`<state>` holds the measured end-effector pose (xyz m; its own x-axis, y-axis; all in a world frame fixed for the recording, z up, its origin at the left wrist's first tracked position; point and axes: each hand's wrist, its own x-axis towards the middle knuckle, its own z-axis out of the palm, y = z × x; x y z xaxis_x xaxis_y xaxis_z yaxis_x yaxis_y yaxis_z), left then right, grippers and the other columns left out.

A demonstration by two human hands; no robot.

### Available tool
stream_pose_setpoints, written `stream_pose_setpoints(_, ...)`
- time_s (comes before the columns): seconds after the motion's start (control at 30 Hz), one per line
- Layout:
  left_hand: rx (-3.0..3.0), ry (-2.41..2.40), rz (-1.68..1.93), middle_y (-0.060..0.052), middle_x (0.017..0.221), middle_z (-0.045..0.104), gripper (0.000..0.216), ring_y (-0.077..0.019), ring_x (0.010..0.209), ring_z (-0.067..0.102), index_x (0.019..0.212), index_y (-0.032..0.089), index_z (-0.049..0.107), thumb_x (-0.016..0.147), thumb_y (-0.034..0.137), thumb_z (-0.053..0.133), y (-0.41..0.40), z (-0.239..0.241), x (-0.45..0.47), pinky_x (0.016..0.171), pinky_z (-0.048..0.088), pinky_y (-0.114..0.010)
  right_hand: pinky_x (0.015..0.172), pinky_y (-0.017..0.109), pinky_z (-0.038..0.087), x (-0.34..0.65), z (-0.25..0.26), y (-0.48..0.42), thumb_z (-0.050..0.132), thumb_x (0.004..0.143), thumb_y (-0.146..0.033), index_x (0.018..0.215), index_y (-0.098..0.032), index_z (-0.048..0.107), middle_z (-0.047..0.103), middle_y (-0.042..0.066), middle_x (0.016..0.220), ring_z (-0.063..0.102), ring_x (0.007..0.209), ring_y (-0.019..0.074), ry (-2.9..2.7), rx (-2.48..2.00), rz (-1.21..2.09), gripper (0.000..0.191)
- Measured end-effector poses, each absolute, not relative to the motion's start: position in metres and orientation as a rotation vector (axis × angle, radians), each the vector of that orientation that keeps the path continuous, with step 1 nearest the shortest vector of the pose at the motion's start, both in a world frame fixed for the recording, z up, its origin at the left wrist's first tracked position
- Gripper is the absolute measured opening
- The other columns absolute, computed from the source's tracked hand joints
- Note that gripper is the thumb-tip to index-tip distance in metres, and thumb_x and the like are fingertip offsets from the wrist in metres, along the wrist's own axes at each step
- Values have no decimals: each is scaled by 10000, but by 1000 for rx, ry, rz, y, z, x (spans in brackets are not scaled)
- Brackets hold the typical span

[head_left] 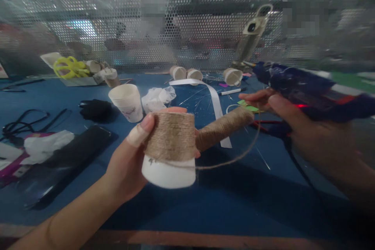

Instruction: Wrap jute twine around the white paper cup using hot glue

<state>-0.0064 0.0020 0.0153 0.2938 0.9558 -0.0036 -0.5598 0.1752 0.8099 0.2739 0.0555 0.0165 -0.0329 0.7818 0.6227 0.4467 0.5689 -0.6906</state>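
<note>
My left hand (129, 156) grips a paper cup (170, 175) turned upside down, tan twine (171, 136) wound in rows around it. White cup wall shows bare near the rim. A loose strand of twine (231, 163) curves from the cup up to my right hand (307, 129), whose thumb and forefinger are pinched around it. Behind the cup, a long twine-wrapped roll (222, 129) angles to the right; whether my left fingers touch it I cannot tell. A dark blue glue gun (295, 82) with a red light is just above my right hand; how it is supported is unclear.
Stacked paper cups (127, 101), a crumpled plastic bag (158, 97) and a black pouch (96, 109) stand left. A phone (67, 168) lies nearer. Behind are yellow scissors (70, 67), small twine-wrapped cups (233, 76), a white strip (215, 101) and a perforated metal screen (190, 27).
</note>
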Motion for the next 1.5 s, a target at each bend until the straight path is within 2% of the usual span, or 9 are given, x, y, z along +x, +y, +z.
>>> stream_pose_setpoints(0.17, 830, 754, 1167, -92, 1023, 812, 486, -275, 857, 781, 1196, 186, 776, 877, 550, 818, 5, 9, -7, 671, 647, -351, 1227, 446, 501, 272, 27, 46, 599, 1058, -348, 965, -326, 824, 841, -20, 1188, 746, 1246, 241, -1682, -1020, 330, 245)
stream_pose_setpoints(0.37, 819, 901, 1172, -56, 1004, 794, 469, -256, 908, 755, 1116, 242, 819, 807, 592, 860, 6, 8, -4, 759, 646, -331, 1214, 412, 518, 272, 24, 34, 574, 1072, -350, 1002, -358, 807, 824, -56, 1201, 751, 1211, 221, -1697, -1026, 408, 243)
stream_pose_setpoints(0.6, 833, 852, 1203, -76, 1062, 818, 477, -269, 893, 788, 1211, 206, 785, 878, 545, 819, 4, 6, -8, 765, 667, -368, 1179, 375, 549, 257, 15, 30, 618, 1053, -403, 1009, -293, 798, 830, 2, 1153, 761, 1173, 198, -1723, -951, 418, 215)
stream_pose_setpoints(0.7, 796, 840, 1263, -88, 1036, 834, 556, -283, 846, 797, 1246, 177, 766, 839, 544, 857, 4, 8, -7, 675, 673, -370, 1148, 389, 566, 252, 16, 34, 645, 1032, -397, 984, -290, 807, 832, 1, 1081, 771, 1108, 201, -1718, -977, 437, 200)
stream_pose_setpoints(0.83, 749, 819, 1342, -63, 983, 845, 598, -265, 764, 794, 1163, 183, 782, 715, 543, 947, 4, 13, -3, 548, 637, -328, 1105, 427, 586, 246, 17, 42, 654, 1016, -390, 949, -281, 812, 835, 13, 1019, 779, 1031, 215, -1715, -945, 477, 203)
stream_pose_setpoints(0.97, 764, 783, 1422, -79, 955, 850, 578, -282, 758, 795, 1145, 172, 771, 733, 541, 940, 4, 17, -2, 509, 617, -330, 1155, 451, 552, 227, 21, 56, 645, 1021, -366, 931, -304, 805, 835, 2, 1030, 785, 1052, 214, -1732, -904, 520, 194)
stream_pose_setpoints(1.07, 767, 802, 1454, -81, 940, 841, 592, -279, 747, 782, 1143, 154, 757, 720, 520, 953, 5, 19, -3, 494, 612, -336, 1073, 429, 611, 209, 30, 69, 677, 1003, -341, 882, -319, 791, 819, -14, 979, 790, 999, 203, -1670, -816, 634, 167)
stream_pose_setpoints(1.27, 800, 792, 1438, -100, 971, 808, 437, -265, 750, 772, 1158, 153, 726, 892, 493, 797, 8, 19, -3, 510, 587, -315, 872, 347, 666, 202, 45, 68, 718, 981, -325, 807, -270, 781, 776, -21, 841, 763, 828, 170, -1512, -753, 800, 193)
stream_pose_setpoints(1.5, 738, 849, 1450, -113, 1017, 816, 356, -285, 813, 760, 1124, 173, 788, 945, 471, 708, 10, 13, -2, 560, 621, -347, 745, 266, 640, 237, 33, 42, 715, 976, -519, 774, -269, 769, 744, -18, 760, 715, 738, 156, -1593, -976, 870, 326)
